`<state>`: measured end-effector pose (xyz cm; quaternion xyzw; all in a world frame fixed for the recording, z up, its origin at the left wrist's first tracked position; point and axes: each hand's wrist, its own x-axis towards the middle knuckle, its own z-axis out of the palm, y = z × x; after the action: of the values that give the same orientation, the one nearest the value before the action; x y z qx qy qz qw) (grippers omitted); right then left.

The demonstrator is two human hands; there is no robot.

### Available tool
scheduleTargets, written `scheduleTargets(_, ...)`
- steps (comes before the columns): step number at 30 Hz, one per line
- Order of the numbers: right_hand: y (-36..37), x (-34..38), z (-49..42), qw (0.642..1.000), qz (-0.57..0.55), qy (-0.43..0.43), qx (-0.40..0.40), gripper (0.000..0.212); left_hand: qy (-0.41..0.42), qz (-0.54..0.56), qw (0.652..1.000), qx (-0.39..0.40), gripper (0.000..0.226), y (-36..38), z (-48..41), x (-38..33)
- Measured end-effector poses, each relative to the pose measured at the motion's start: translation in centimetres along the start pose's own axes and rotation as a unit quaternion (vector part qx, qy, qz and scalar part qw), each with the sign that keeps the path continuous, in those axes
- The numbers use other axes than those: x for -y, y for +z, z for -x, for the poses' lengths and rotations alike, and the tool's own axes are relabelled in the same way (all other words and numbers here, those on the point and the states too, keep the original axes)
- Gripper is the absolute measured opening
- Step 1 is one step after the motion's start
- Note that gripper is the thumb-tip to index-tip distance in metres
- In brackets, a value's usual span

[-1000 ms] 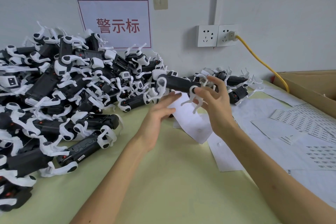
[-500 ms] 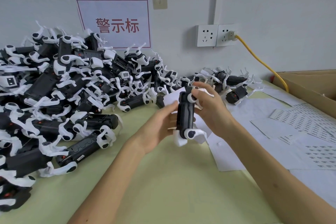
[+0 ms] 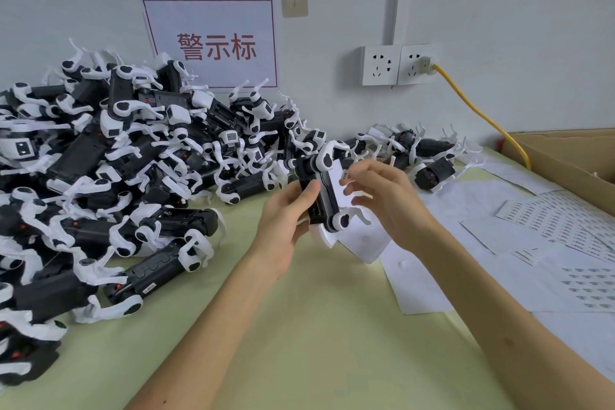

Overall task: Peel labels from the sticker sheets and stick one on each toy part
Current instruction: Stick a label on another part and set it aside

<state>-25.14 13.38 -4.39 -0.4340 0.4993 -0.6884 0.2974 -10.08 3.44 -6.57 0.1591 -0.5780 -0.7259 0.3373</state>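
My left hand (image 3: 286, 223) grips a black toy part with white legs (image 3: 321, 196), held upright above the green table, thumb across its side. My right hand (image 3: 386, 200) is just right of the part; its fingertips pinch a small label (image 3: 344, 175) close to the part's upper side. A white sheet (image 3: 362, 243) hangs behind the part and my right hand. A big heap of the same black-and-white toy parts (image 3: 133, 170) fills the left of the table. Sticker sheets with rows of small labels (image 3: 562, 226) lie at the right.
More toy parts (image 3: 429, 156) lie by the wall beyond my hands. Blank backing sheets (image 3: 432, 280) spread to the right. A cardboard box (image 3: 572, 156) stands at the far right, with a yellow cable (image 3: 479, 110) running to the wall sockets (image 3: 396, 65). A sign (image 3: 213, 43) hangs on the wall.
My right hand passed the toy part to my left hand, which turned it upright and now grips it. My right hand let go and now pinches a small label beside it.
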Motion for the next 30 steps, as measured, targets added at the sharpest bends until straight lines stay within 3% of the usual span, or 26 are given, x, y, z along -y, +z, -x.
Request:
scheduleTargets(3, 0.56, -0.07, 0.25, 0.999, 0.025, -0.014, 0.036, 0.007, 0.004, -0.012, 1.000, -0.007, 0.026, 0.01, 0.04, 0.17)
scheduleTargets(16, 0.78, -0.20, 0.35, 0.989, 0.139, -0.052, 0.027, 0.013, 0.018, -0.063, 0.997, -0.034, 0.035, 0.04, 0.03, 0.18)
scheduleTargets(21, 0.72, -0.32, 0.26, 0.984, 0.168, -0.062, 0.018, 0.014, 0.023, -0.067, 0.996, -0.048, 0.019, 0.09, 0.03, 0.25)
scheduleTargets(30, 0.92, -0.57, 0.13, 0.982, 0.179, -0.064, 0.003, 0.012, 0.042, -0.051, 0.996, -0.054, 0.016, 0.22, -0.05, 0.41)
